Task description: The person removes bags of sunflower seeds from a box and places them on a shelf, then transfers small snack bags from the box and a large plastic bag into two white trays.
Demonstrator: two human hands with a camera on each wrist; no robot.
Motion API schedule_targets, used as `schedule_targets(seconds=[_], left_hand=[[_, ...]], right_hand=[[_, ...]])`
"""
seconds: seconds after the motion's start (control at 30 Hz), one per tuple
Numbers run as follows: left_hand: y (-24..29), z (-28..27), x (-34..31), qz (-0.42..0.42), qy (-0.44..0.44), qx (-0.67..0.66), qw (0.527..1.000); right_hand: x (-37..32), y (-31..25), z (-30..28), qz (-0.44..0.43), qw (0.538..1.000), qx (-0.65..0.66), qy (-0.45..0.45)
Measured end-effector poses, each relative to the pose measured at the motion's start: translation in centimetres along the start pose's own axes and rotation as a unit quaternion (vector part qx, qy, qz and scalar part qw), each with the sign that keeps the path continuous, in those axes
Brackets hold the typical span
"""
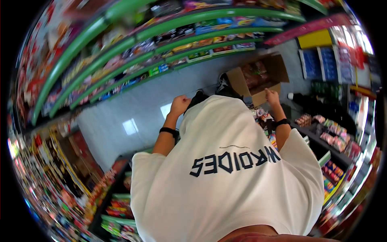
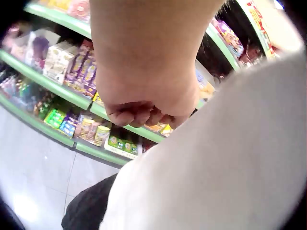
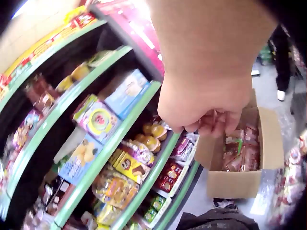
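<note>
My left hand (image 1: pixel 180 105) hangs beside my left thigh with its fingers loosely curled. In the left wrist view, the left hand (image 2: pixel 144 108) shows nothing in its fingers, and snack shelves stand behind it. My right hand (image 1: pixel 272 98) hangs on the other side, its fingers also loosely curled and with no object showing in them. It overlaps the near flap of an open cardboard box (image 1: pixel 234 80) on the floor. Seen from the right wrist, the right hand (image 3: pixel 206 112) is above the box (image 3: pixel 233 184), which contains reddish-brown packets (image 3: pixel 243 153).
Curved shelves with green edges (image 1: pixel 169 51) run along the far side, stocked with snacks. A grey tiled floor (image 1: pixel 121 117) lies in front of them. Low racks of packets (image 1: pixel 334 135) stand at the right. Another person's dark-clad leg (image 3: pixel 282 62) shows beyond the box.
</note>
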State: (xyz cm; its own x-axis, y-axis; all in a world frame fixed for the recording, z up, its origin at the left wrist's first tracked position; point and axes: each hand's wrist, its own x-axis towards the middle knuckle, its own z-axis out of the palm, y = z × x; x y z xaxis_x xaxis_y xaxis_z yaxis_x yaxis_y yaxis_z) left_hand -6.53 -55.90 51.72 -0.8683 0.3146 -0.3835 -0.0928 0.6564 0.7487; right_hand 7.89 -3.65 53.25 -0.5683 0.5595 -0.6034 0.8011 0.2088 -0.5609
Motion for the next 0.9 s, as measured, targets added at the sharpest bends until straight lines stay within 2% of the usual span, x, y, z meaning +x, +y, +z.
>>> schedule_targets(seconds=[0.07, 0.13, 0.17, 0.2, 0.27, 0.3, 0.33, 0.4, 0.43, 0.47, 0.5, 0.53, 0.57, 0.6, 0.63, 0.67, 0.73, 0.77, 0.9], left_hand=[[-2.2, -0.1, -1.7, -0.031, 0.022, -0.045, 0.998], [-5.3, 0.5, -3.6, -0.1, 0.115, -0.15, 0.977], [-7.8, 1.5, -4.6, -0.06, 0.196, -0.176, 0.963], [-10.5, 2.2, -5.2, -0.072, 0.211, -0.182, 0.958], [-15.0, 3.3, -7.2, -0.161, 0.269, -0.196, 0.929], [-14.5, 2.4, -8.6, -0.251, 0.248, -0.208, 0.912], [-15.0, 2.2, -9.8, -0.286, 0.246, -0.193, 0.906], [-19.0, 3.9, -12.2, -0.249, 0.217, -0.067, 0.941], [-19.3, 3.9, -13.0, -0.312, 0.201, -0.086, 0.925], [-20.1, 4.4, -13.6, -0.372, 0.183, -0.107, 0.904], [-20.8, 5.0, -14.3, -0.37, 0.179, -0.062, 0.91], [-21.4, 5.5, -14.9, -0.376, 0.213, -0.069, 0.899], [-21.8, 5.7, -15.2, -0.408, 0.227, -0.124, 0.876], [-22.1, 5.9, -15.3, -0.409, 0.224, -0.132, 0.875], [-23.6, 7.1, -15.4, -0.418, 0.272, -0.195, 0.845], [-24.1, 7.8, -15.5, -0.423, 0.318, -0.254, 0.809], [-24.5, 8.2, -15.6, -0.413, 0.299, -0.306, 0.804], [-24.4, 8.1, -15.5, -0.401, 0.287, -0.35, 0.796], [-23.4, 7.1, -15.0, -0.403, 0.268, -0.383, 0.787]], right_hand=[[0.8, -2.1, 0.8, -0.158, 0.974, -0.159, 0.039], [3.7, -1.5, 2.1, -0.178, 0.972, -0.153, -0.014], [5.0, -1.4, 2.8, -0.182, 0.973, -0.136, -0.047], [4.7, -2.5, 3.8, -0.192, 0.968, -0.147, -0.06], [1.6, -4.3, 5.5, -0.312, 0.925, -0.194, -0.101], [0.4, -5.8, 6.2, -0.213, 0.948, -0.165, -0.169], [-1.5, -8.0, 6.9, -0.216, 0.943, -0.179, -0.181], [-4.7, -11.0, 8.0, -0.046, 0.972, -0.11, -0.205], [-4.3, -10.5, 8.2, -0.045, 0.969, -0.123, -0.209], [-3.2, -9.6, 8.4, -0.126, 0.95, -0.209, -0.192], [-2.1, -9.0, 7.9, -0.206, 0.918, -0.293, -0.173], [-2.2, -9.4, 7.6, -0.206, 0.914, -0.305, -0.173], [-2.5, -9.8, 7.7, -0.177, 0.928, -0.291, -0.152], [-2.9, -10.2, 7.7, -0.147, 0.941, -0.276, -0.129], [-2.6, -9.6, 7.7, -0.134, 0.959, -0.187, -0.164], [-3.0, -9.9, 7.4, -0.13, 0.96, -0.193, -0.159], [-3.1, -10.3, 7.1, -0.104, 0.936, -0.24, -0.237], [-2.8, -10.1, 7.2, -0.079, 0.94, -0.188, -0.272], [-4.3, -11.0, 8.1, -0.085, 0.949, -0.179, -0.246]])
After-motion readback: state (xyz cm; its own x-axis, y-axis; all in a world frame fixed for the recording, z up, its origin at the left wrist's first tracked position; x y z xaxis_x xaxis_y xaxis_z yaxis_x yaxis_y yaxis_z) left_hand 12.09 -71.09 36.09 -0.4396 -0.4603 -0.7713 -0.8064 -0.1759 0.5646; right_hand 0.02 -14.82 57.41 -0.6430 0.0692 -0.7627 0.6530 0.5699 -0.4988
